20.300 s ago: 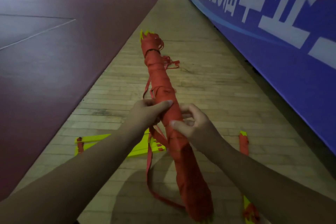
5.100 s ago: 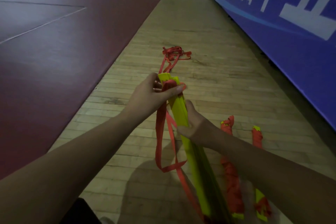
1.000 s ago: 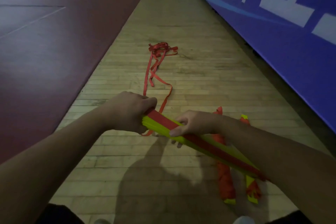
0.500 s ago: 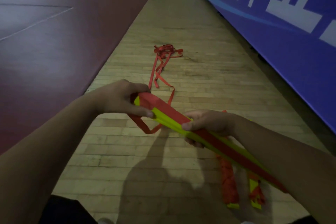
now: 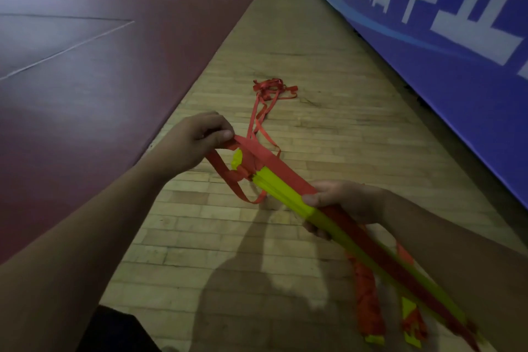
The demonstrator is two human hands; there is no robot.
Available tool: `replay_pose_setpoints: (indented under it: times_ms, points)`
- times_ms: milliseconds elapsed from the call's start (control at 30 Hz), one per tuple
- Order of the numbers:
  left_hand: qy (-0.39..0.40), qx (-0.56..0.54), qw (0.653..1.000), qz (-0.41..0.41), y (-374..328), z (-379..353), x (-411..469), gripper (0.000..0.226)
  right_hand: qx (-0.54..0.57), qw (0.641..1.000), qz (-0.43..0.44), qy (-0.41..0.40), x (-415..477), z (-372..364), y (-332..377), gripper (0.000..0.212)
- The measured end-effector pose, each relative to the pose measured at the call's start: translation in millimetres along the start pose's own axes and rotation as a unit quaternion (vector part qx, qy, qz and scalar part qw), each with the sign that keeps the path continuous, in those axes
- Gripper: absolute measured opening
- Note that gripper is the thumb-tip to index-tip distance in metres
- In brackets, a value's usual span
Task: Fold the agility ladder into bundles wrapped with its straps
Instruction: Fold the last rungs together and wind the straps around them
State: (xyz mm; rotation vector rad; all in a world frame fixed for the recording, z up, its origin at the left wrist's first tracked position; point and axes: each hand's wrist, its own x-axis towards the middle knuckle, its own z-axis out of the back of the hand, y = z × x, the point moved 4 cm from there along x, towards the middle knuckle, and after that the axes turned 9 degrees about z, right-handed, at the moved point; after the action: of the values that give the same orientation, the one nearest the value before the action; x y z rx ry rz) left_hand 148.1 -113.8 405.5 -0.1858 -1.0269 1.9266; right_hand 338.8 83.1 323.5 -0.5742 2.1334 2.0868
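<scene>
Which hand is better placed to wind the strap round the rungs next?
Left, probably: the left hand pinches the red strap, free to loop; the right hand grips the yellow rungs mid-length.

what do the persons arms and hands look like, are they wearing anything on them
The left hand and right hand are bare, no gloves. The left forearm and right forearm are bare too, with no sleeve edge in view. No watch or ring plainly shows, though the light is dim.

Yellow-green rungs [image 5: 288,194], red strap [image 5: 274,164], blue white-lettered banner [image 5: 445,46].
</scene>
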Motion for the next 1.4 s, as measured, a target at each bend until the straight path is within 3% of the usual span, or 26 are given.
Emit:
replay_pose_setpoints:
  times_ms: [133,233,400,500,633,700,800,900,1033,1233,1400]
  points:
    - [-0.058,0.024,0.998,-0.012,-5.6,5.3,-2.4,0.009,0.069,0.997,0.029,0.006,-3.3,-0.2,6.7,0.047]
    - [-0.005,0.042,0.999,0.028,0.4,-2.7,-5.5,0.006,0.091,0.995,0.045,-0.004,-5.8,3.9,8.7,0.052]
    - [0.039,-0.137,0.986,0.087,-11.7,-25.0,-9.0,0.006,0.117,0.992,0.056,-0.002,-9.0,1.5,11.2,0.050]
    - [0.066,-0.193,0.975,0.094,-14.2,-39.0,-7.9,0.021,0.132,0.989,0.067,0.014,-8.2,-5.7,14.3,0.055]
    - [0.085,-0.291,0.943,0.138,-17.4,-55.7,-7.4,0.016,0.164,0.981,0.100,-0.022,-2.9,-12.0,20.1,0.042]
    - [0.069,-0.352,0.918,0.169,-19.5,-61.4,-5.7,0.016,0.147,0.979,0.122,-0.066,1.4,-11.1,20.8,0.036]
    - [0.053,-0.350,0.915,0.191,-24.8,-65.4,-6.0,0.014,0.108,0.973,0.148,-0.140,6.1,-9.2,19.1,0.029]
    - [0.039,-0.392,0.893,0.216,-26.6,-68.7,-5.2,0.033,0.021,0.967,0.163,-0.195,8.7,-10.4,19.1,0.020]
    - [-0.052,-0.334,0.900,0.277,-20.9,-77.9,-6.0,0.061,-0.039,0.955,0.167,-0.243,19.6,-16.6,16.1,0.026]
    - [-0.141,-0.265,0.901,0.313,-20.7,-74.8,-4.0,0.049,-0.163,0.926,0.205,-0.273,27.5,-17.8,5.4,0.013]
    - [-0.159,-0.253,0.910,0.288,-15.4,-68.9,2.3,0.032,-0.166,0.919,0.228,-0.275,38.3,-17.2,-4.3,0.027]
